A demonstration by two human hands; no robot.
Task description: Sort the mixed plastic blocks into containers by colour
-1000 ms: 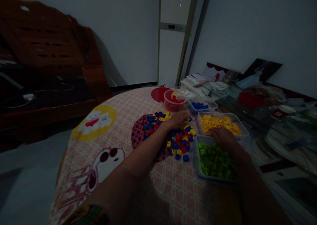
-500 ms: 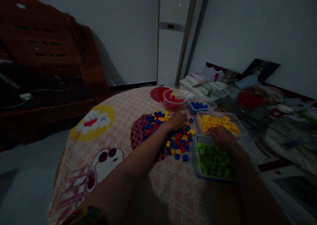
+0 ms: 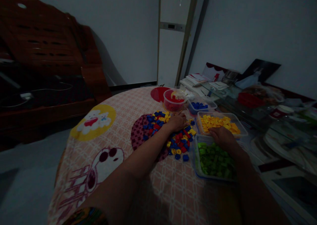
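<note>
A heap of small red, blue and yellow bricks [image 3: 177,140] lies on the patterned cloth of a round table [image 3: 111,142]. My left hand [image 3: 177,121] rests on the far part of that heap, fingers curled down among the pieces. My right hand [image 3: 222,136] lies over the edge between a clear box of yellow bricks [image 3: 219,123] and a clear box of green bricks [image 3: 214,159], its fingers bent downward and hidden in the dim light.
A round tub of red bricks [image 3: 174,100] and a small box of blue bricks [image 3: 199,105] stand beyond the heap. Papers, dishes and a red bowl [image 3: 249,99] crowd a glass surface at the right. A dark wooden bench [image 3: 47,70] stands at the left.
My left hand has drawn back slightly toward me over the heap. The right hand has stayed at the boxes.
</note>
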